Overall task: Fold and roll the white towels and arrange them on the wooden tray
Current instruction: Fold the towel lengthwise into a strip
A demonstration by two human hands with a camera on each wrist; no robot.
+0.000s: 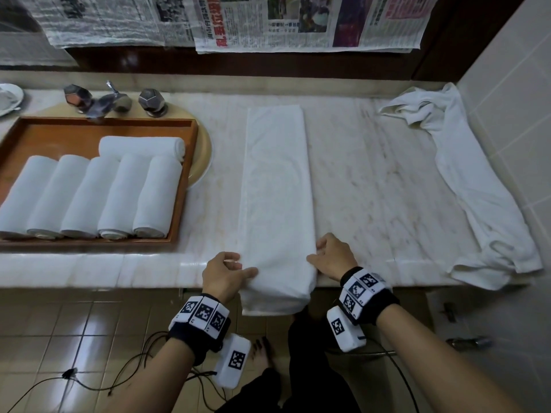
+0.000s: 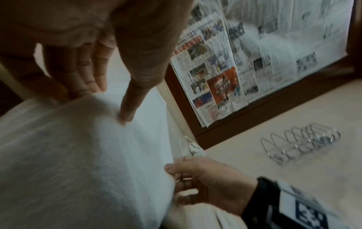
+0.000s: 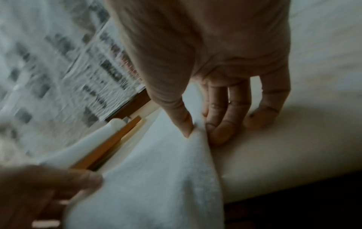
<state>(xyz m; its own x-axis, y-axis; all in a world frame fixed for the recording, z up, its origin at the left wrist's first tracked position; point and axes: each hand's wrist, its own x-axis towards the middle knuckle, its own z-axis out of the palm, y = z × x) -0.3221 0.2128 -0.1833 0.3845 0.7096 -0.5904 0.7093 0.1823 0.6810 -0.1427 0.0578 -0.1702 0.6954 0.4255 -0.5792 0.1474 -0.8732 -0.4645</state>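
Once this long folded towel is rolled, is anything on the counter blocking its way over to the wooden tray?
Nothing visible does. The long folded white towel lies right of the wooden tray with only bare marble counter between. On the tray, six rolled white towels fill the near row; free floor remains behind them.

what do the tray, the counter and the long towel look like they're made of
Tray: looks like wood, orange-brown with a smooth, slightly glossy finish.
Counter: seems to be marble or similar stone, pale with faint brownish veining, polished.
Long towel: white cloth, probably terry cotton; its surface looks matte and fuzzy.
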